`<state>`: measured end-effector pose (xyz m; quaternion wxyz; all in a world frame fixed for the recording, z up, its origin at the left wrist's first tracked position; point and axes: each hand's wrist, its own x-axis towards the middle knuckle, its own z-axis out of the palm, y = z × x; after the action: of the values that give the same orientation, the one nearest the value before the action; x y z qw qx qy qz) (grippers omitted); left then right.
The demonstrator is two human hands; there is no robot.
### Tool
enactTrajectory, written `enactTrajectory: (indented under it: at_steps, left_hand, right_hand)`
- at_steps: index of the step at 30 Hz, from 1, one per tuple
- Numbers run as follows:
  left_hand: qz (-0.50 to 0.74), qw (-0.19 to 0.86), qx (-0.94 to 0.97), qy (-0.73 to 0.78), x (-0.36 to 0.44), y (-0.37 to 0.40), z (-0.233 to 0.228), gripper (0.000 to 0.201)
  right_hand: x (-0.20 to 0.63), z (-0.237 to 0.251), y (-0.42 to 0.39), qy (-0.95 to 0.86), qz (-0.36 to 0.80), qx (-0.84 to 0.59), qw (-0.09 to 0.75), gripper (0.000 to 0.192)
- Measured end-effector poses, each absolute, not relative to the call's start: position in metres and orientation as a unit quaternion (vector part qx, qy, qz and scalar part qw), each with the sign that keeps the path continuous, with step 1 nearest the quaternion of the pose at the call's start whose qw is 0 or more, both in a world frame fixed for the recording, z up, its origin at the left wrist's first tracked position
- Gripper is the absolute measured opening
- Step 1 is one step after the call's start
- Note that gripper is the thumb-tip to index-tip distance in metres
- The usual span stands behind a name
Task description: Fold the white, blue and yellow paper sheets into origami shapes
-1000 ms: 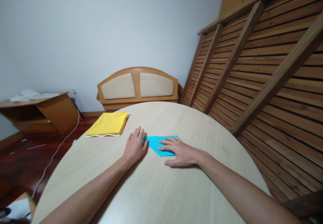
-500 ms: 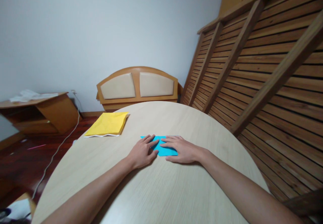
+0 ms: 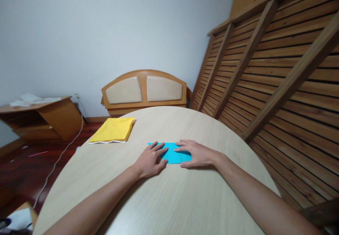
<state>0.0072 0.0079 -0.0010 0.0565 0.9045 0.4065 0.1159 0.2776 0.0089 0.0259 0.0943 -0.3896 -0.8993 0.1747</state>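
A folded sheet of blue paper [image 3: 173, 154] lies flat on the round table [image 3: 169, 199], with upright crease lines visible across its middle. Over its left end rests my left hand [image 3: 152, 160], fingers spread and touching the paper. My right hand [image 3: 197, 154] is at the right end, its fingers apart and its thumb near the front edge of the sheet. Both hands hide the ends of the paper. Neither one grips it.
Yellow paper sheets [image 3: 112, 130] lie at the table's left edge. Behind stands a wooden headboard [image 3: 144, 86]. A slatted wooden frame [image 3: 265, 69] leans on the right. A low cabinet [image 3: 63, 118] and a white cable [image 3: 62, 154] are at the left.
My right hand has slid a little to the right, uncovering more of the blue paper. The left hand has stayed nearly in place.
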Motion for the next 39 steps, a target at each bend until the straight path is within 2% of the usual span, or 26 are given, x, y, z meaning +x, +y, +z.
enactTrajectory:
  at_steps: [19,39]
  left_hand:
    - [0.119,0.065,0.903,0.408,0.0060,0.0077,-0.0042,0.059]
    - [0.112,0.072,0.901,0.412,0.0073,0.0062,-0.0021,0.060]
  right_hand:
    - [0.2840,0.0248,0.0123,-0.896,0.177,-0.397,0.090,0.077]
    - [0.2761,0.0323,0.0073,-0.912,0.104,-0.381,0.113,0.056]
